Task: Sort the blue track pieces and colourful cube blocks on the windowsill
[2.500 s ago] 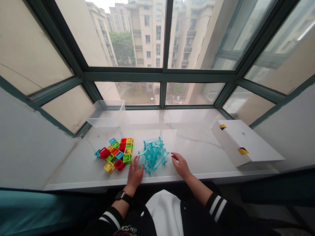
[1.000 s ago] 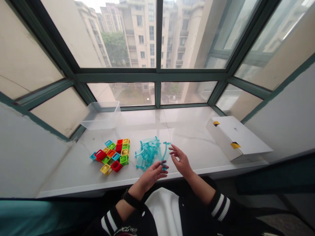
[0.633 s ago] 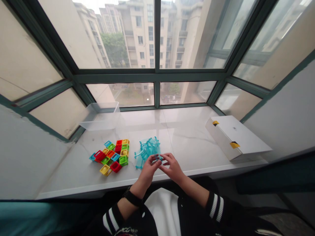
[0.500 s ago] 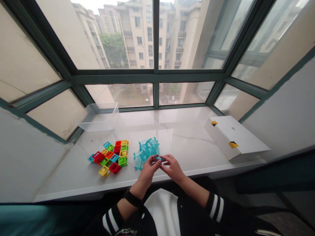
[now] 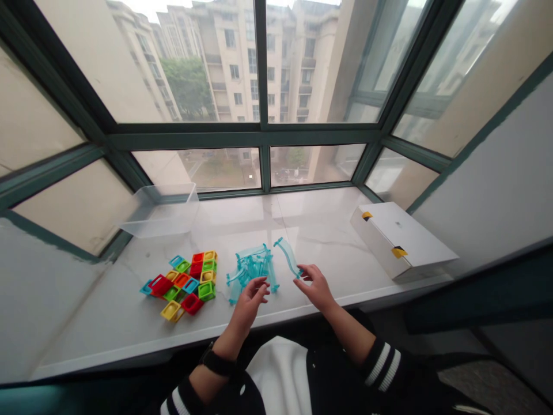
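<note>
Blue strip (image 5: 287, 257), lower centre: right hand (image 5: 317, 289) pinches one end, I'd guess keeping its curve clear; left hand (image 5: 247, 305) loosely parted.

Wavy translucent blue strip (image 5: 288, 254), aslant, just right of a loose heap of similar strips (image 5: 253, 266)

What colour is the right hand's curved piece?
The curved piece is translucent turquoise, clearest in the head view.

Marbled ledge (image 5: 324, 248) — colored blocks (image 5: 182, 281), turquoise pieces (image 5: 253, 266), clear bin (image 5: 159, 226), white box (image 5: 404, 236).
</note>
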A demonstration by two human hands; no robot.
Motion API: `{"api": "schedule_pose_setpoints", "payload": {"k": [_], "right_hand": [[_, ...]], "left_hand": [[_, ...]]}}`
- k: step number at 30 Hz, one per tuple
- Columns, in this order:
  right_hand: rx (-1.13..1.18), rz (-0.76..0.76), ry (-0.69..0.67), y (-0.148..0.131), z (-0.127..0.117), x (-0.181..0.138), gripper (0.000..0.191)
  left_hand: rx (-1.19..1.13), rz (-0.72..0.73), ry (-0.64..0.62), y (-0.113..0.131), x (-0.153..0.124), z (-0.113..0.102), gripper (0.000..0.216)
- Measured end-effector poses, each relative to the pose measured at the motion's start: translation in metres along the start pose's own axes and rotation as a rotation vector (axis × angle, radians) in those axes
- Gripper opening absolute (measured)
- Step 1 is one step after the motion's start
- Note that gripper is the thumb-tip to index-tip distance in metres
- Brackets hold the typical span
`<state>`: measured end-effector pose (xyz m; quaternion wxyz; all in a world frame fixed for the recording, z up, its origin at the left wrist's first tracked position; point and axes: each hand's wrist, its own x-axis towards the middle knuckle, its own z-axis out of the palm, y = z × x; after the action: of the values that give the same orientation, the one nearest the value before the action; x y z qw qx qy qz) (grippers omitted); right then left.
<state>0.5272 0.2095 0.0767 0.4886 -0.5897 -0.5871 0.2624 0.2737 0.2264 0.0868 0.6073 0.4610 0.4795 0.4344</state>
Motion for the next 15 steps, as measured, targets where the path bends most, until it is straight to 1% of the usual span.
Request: {"api": "schedule_pose_setpoints", "payload": {"k": [2, 4, 6, 8, 10, 11, 13, 15], "right_hand": [[-0.060, 0.028, 0.103, 0.019, -0.022, 0.009, 0.040], [-0.126, 0.065, 0.204, 0.041, -0.045, 0.017, 0.045], [-0.197, 0.104, 0.292, 0.064, -0.067, 0.025, 0.049], [-0.284, 0.140, 0.356, 0.087, -0.086, 0.034, 0.052], [-0.384, 0.174, 0.395, 0.106, -0.100, 0.043, 0.052], [-0.432, 0.191, 0.405, 0.114, -0.105, 0.048, 0.051], [-0.514, 0.232, 0.410, 0.126, -0.109, 0.057, 0.048], [-0.582, 0.287, 0.390, 0.134, -0.109, 0.066, 0.048]], "left_hand": [[0.079, 0.024, 0.059, -0.003, 0.001, -0.021, 0.060], [0.134, 0.049, 0.156, -0.010, 0.001, -0.045, 0.056], [0.253, 0.117, 0.308, -0.019, 0.000, -0.068, 0.048], [0.404, 0.207, 0.416, -0.028, -0.002, -0.086, 0.039], [0.561, 0.321, 0.465, -0.039, -0.004, -0.100, 0.034], [0.636, 0.397, 0.468, -0.044, -0.004, -0.104, 0.032], [0.782, 0.551, 0.468, -0.054, -0.004, -0.110, 0.029], [0.915, 0.648, 0.493, -0.063, -0.002, -0.113, 0.028]]}}
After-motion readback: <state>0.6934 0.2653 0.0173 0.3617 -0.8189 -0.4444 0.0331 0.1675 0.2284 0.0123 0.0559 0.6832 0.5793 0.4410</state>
